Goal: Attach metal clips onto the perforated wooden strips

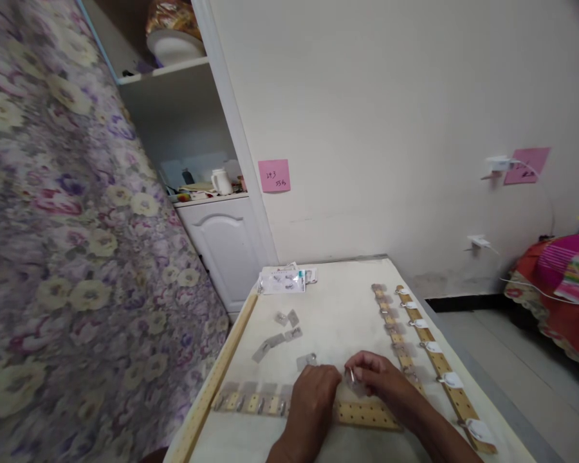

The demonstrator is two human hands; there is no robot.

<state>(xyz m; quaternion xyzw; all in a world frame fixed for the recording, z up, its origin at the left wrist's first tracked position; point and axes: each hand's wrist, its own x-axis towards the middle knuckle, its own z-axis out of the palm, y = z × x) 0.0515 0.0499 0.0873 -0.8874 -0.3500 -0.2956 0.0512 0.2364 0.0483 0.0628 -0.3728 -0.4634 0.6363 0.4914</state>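
My right hand (385, 379) pinches a small clear plastic piece (355, 384) with a shiny metal part between thumb and fingers. Close beside it on the left, my left hand (313, 400) is closed over a perforated wooden strip (369, 415); whatever its fingertips grip is hidden. Along the left part of that strip, several clear pieces with metal hooks (262, 405) are fixed in a row. Just beyond my left hand lies a loose clear piece (305, 361). Farther back are several similar loose grey-clear pieces (276, 341).
On the right of the white table (332, 308) run two more wooden strips: one carries clear pieces (390, 328), the other white tags (433, 347). A long bare strip (222, 363) lines the left edge. Packages (282, 281) lie at the back, near the wall. A flowered curtain (101, 257) hangs left.
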